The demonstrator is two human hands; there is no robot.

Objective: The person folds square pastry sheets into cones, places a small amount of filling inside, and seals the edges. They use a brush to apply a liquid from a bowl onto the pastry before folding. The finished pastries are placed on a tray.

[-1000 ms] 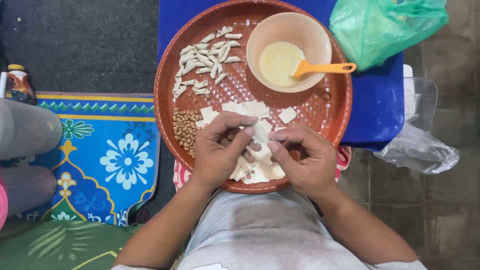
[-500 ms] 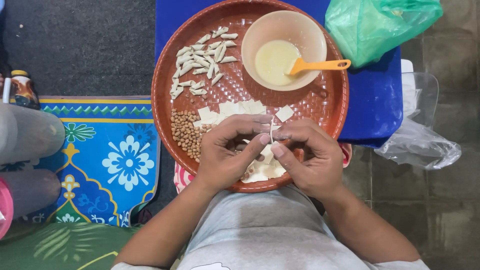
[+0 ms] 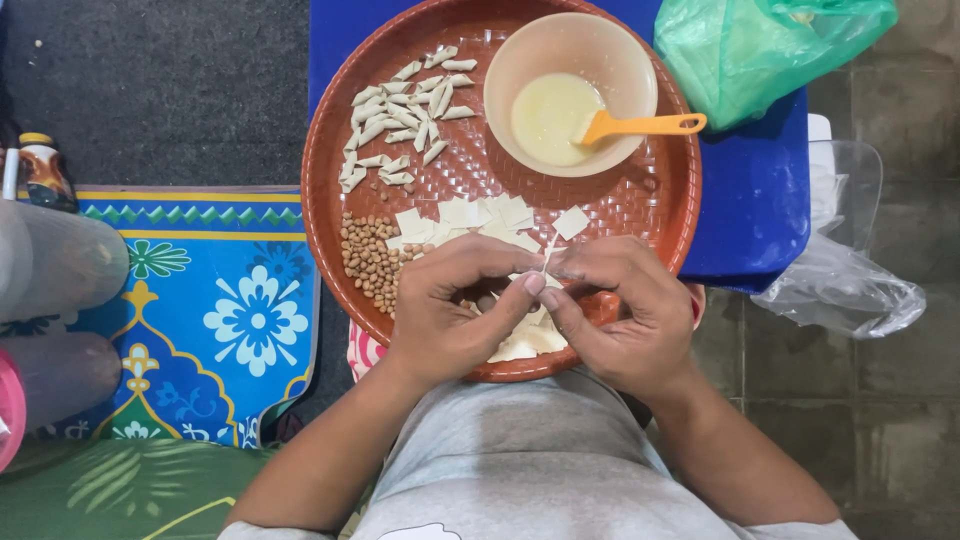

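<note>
Tray (image 3: 330,150) crowded: bowl (image 3: 520,70) far right, rolled pieces (image 3: 400,125) far left, peanuts (image 3: 368,260) near left, squares (image 3: 480,215) centre. Bare weave between bowl and squares.

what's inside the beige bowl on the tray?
The beige bowl holds a pale yellowish liquid and an orange spoon whose handle rests over the rim. The spoon's tip is submerged, so its shape is hidden.

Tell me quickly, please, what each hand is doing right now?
Left hand: fingers pinched shut on a small white wrapper.
Right hand: fingers pinched shut on the same wrapper, over the round woven tray.
</note>
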